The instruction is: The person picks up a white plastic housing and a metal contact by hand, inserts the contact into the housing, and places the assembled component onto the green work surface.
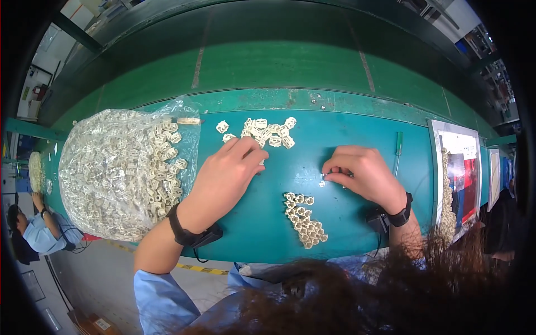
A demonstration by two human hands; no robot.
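Observation:
My left hand [237,162] is closed, with a cream plastic part [262,162] just showing at its fingertips and mostly hidden by them. Beyond it lies a loose heap of cream ring-shaped plastic parts [274,132]. To the right, my right hand [360,170] pinches thumb and fingers together at the tabletop. A small silvery piece [322,183] is right below those fingertips; what sits between them is hidden. Between the hands and nearer to me, several cream parts [306,221] stand packed in a cluster with their openings up.
A large clear plastic bag [106,173] full of similar parts fills the left of the green table [251,223]. A green-handled thin tool [399,144] lies at right, before a white-edged tray [437,162]. A green ledge [290,100] runs behind. Another person [47,231] works at far left.

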